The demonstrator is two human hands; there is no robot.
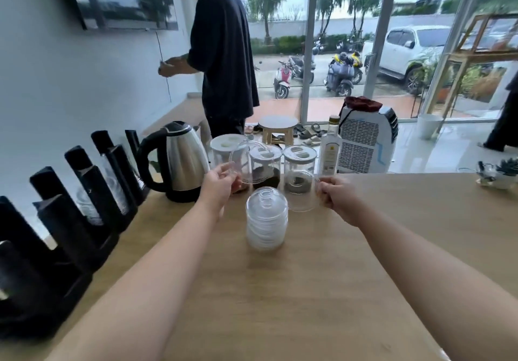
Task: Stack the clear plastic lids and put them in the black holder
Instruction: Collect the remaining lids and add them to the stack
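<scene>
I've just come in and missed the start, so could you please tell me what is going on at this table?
A person is gathering clear plastic lids. The left hand holds one lid, and the right hand holds a second lid. Both are lifted near the stack of lids standing on the wooden table. The black holder runs along the left edge, and the stack is not yet in it.

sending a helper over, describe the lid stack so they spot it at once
On the table, in front of the kettle and jars, the lid stack stands between the left hand and right hand. Each hand holds one lid; only this is a tall pile, untouched.
</scene>
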